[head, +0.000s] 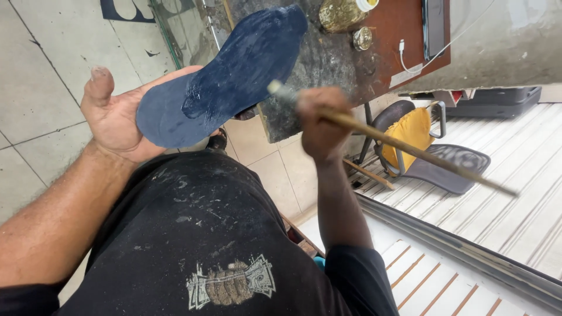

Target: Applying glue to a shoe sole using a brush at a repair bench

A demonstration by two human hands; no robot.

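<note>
My left hand (pixel 114 120) lies palm up under a dark blue shoe insole (pixel 228 76), holding it flat with its wet, glossy face upward. My right hand (pixel 321 126) is closed around a long wooden-handled brush (pixel 404 146). The brush's pale bristle end (pixel 276 89) sits at the insole's right edge, and the handle slants down to the right. The glossy coat covers the front and middle of the insole, while the heel part near my palm looks matt.
A stained dark worktop (pixel 328 64) carries a glue jar (pixel 342 13), a small round lid (pixel 363 38) and a phone on a white cable (pixel 433 20). A chair with a yellow cushion (pixel 413 131) stands to the right on ribbed flooring. Tiled floor lies left.
</note>
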